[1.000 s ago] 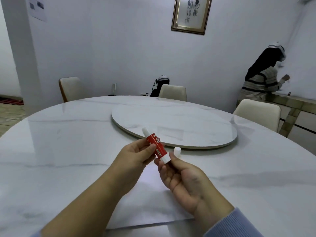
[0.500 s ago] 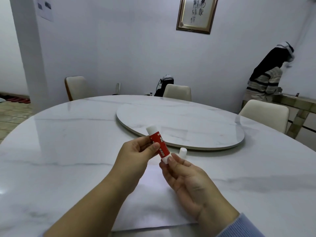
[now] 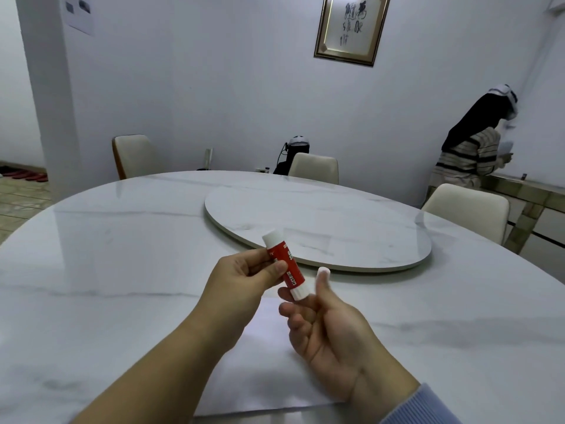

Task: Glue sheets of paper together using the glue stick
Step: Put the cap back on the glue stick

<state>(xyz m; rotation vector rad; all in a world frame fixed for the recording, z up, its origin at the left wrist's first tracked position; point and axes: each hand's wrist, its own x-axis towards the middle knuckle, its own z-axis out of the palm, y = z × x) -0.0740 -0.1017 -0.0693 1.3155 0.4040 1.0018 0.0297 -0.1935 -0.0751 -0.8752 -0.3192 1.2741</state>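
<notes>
Two hands up | left hand [image 3: 244,283] pinches glue stick [image 3: 286,269], axis tilted, base toward right hand [image 3: 324,325] | right fingers [image 3: 321,284] loosely curled (grasp unclear) | paper [image 3: 269,371] on tabletop [image 3: 122,255] below

The person's left hand [image 3: 241,289] and forearm are bare, with no sleeve in view on that side. The right hand [image 3: 330,335] is bare too; at its wrist begins a light blue sleeve [image 3: 423,407] of fine ribbed knit. No rings or watch show.
</notes>
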